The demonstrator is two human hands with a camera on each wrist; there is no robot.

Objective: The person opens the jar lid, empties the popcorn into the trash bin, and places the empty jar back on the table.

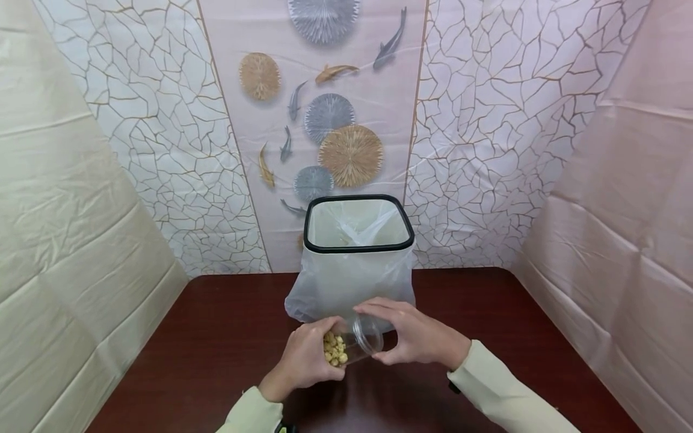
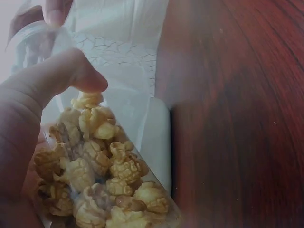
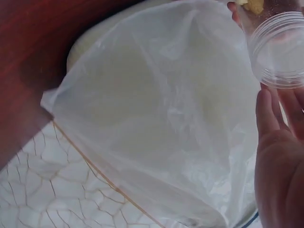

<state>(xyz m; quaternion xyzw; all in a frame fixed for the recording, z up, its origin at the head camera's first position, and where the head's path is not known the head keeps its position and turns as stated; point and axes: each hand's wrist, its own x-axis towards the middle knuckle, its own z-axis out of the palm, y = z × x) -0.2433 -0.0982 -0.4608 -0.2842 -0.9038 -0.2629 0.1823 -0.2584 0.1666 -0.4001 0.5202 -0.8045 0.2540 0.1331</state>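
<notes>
A clear plastic jar (image 1: 354,350) lies tilted on its side between both hands, low in front of the bin. Caramel-coloured popcorn (image 2: 95,166) fills its lower part, which my left hand (image 1: 307,355) grips with fingers and thumb around the wall. At the other end, my right hand (image 1: 419,335) holds the clear ridged lid (image 3: 281,50) between thumb and fingers. In the left wrist view, the left thumb lies across the jar above the popcorn, and right-hand fingertips touch the lid end.
A white bin (image 1: 360,276) with a black rim stands just behind the hands, its translucent liner bag (image 3: 156,90) hanging over the outside. Dark red-brown table (image 1: 216,337) lies underneath. Patterned cloth (image 1: 335,120) hangs behind, with plain cloth at both sides.
</notes>
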